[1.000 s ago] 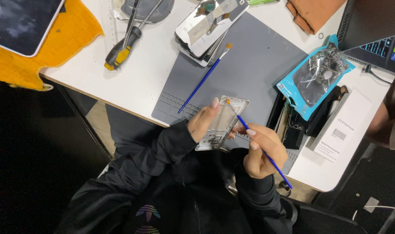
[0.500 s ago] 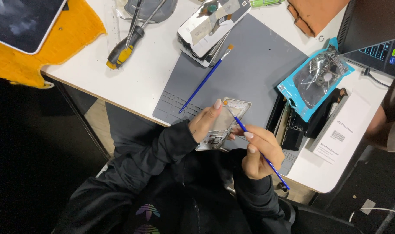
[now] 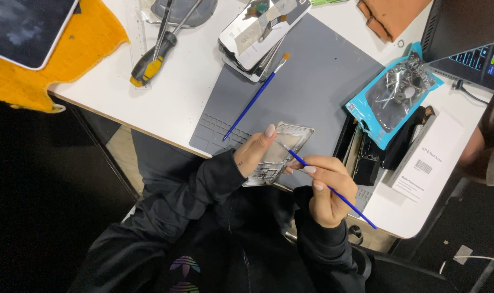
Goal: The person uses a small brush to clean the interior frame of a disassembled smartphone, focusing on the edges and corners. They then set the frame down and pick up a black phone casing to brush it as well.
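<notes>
My left hand [image 3: 253, 153] grips a silver phone frame [image 3: 282, 147] by its left edge, just over the near edge of the grey work mat [image 3: 317, 92]. My right hand [image 3: 324, 187] pinches a thin blue brush [image 3: 334, 190] like a pen, with its tip resting on the inside of the frame. A second blue brush [image 3: 256, 96] with an orange tip lies loose on the mat, beyond my left hand.
A stack of opened phones [image 3: 263, 30] lies at the mat's far edge. A yellow-handled screwdriver [image 3: 152, 54] lies to the left. A blue parts bag [image 3: 393, 97], a white box [image 3: 428, 163] and a laptop [image 3: 469, 43] sit right. An orange cloth [image 3: 79, 51] holds a tablet [image 3: 24, 27].
The phone frame and both hands have shifted slightly; the brush tip has moved across the inside of the frame. The view has drifted a little.
</notes>
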